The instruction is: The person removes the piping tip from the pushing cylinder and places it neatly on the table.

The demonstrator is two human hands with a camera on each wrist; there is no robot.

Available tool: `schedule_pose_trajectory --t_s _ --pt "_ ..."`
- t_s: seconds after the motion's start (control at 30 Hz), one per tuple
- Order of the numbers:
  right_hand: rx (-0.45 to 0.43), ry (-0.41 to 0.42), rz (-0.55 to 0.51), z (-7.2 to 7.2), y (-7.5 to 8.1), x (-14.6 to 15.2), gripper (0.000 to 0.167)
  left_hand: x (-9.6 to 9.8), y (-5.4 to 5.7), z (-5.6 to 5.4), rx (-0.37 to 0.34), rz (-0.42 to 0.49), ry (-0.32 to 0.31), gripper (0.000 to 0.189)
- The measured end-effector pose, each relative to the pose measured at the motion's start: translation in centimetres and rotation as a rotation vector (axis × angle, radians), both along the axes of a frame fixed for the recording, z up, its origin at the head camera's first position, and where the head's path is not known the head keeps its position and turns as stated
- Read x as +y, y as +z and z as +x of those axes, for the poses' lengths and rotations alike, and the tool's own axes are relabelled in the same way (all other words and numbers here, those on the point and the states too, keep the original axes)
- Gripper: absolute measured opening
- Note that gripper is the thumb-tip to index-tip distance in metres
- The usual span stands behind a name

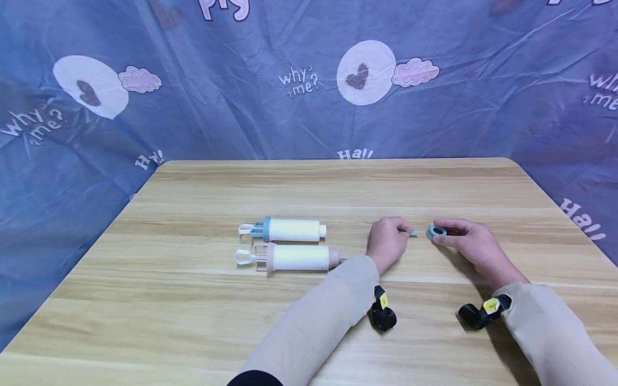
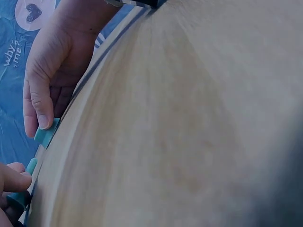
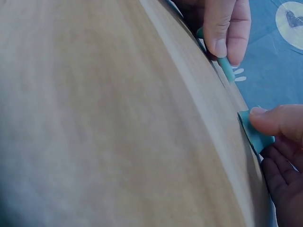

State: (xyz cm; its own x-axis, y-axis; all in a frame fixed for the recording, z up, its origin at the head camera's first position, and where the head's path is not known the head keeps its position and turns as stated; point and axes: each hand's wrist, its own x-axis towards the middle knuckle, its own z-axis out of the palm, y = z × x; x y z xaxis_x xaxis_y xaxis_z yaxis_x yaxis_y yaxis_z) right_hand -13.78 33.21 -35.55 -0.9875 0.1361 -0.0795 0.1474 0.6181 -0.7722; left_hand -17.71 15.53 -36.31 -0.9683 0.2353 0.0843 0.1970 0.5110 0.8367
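My left hand [image 1: 388, 241] pinches a thin blue-green rod [image 3: 226, 69]; one end sticks out past the fingertips, and the rest is covered by the hand. To its right, my right hand [image 1: 478, 246] holds a short blue-green ring [image 1: 431, 234] between thumb and fingers, its round opening showing in the head view. A small gap separates the rod's end from the ring. Left of the left hand lie two syringe-like toys: one white with blue parts [image 1: 294, 229], the other white with pinkish parts [image 1: 300, 257]. The left sleeve partly hides the pinkish one's tip.
Both toys lie on the wood-grain table [image 1: 193, 316], their white loop handles pointing left. A blue printed cloth [image 1: 217, 107] hangs behind the table and along its sides. Black wrist cameras [image 1: 383, 311] sit on both sleeves, low over the tabletop.
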Motion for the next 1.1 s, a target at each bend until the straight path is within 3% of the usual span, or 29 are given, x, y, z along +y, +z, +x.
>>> schedule_pose_trajectory --t_s 0.37,0.7,0.87,1.1 --pt "-0.011 0.014 0.036 0.0 0.0 -0.3 0.063 -0.4 -0.2 -0.2 0.051 -0.084 -0.032 0.014" --pt "-0.011 0.011 0.004 -0.1 0.4 -0.6 0.068 -0.7 0.0 -0.1 0.058 -0.072 -0.048 0.016" --pt "0.007 0.006 0.062 0.1 1.1 -1.1 0.068 -1.2 1.4 0.0 0.099 -0.087 -0.077 0.030" --pt "0.055 0.025 0.035 0.2 1.8 -2.3 0.064 -4.3 4.4 -0.8 0.142 0.005 -0.200 0.032"
